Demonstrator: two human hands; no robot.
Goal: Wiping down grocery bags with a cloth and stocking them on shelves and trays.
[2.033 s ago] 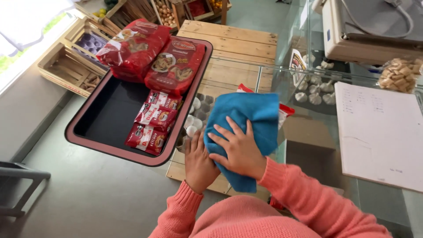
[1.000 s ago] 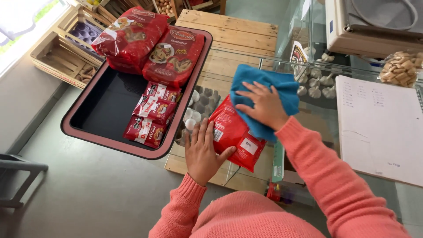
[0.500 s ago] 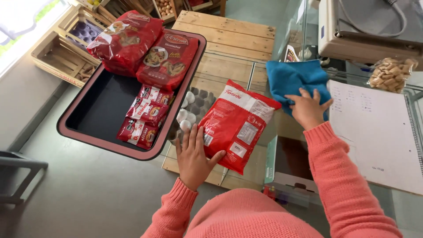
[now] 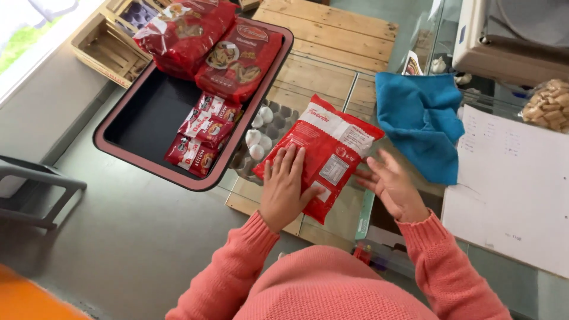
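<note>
Tray (image 4: 139,127): black, red-rimmed, holding red pasta bags and sachets.
Cloth (image 4: 424,121): blue, crumpled on the glass bench (image 4: 347,216).
Red packet (image 4: 320,151): flat on the bench beside the egg carton (image 4: 261,139).
Left hand (image 4: 284,189): grip released, palm pressing the packet.
Right hand (image 4: 391,184): open, fingers spread at the packet's edge.

At the middle of the frame the food packet (image 4: 323,155) is bright red with a white band across its top and a white label panel, while the cloth (image 4: 424,121) to its upper right is plain blue. The tray (image 4: 148,163) at the left is black inside with a dusty pink rim, holding red bags (image 4: 204,44) printed with pasta pictures and small red sachets (image 4: 201,136). The eggs (image 4: 259,137) are white in a grey carton, both sleeves (image 4: 435,266) are coral pink, and the paper sheet (image 4: 515,184) at the right is white.
</note>
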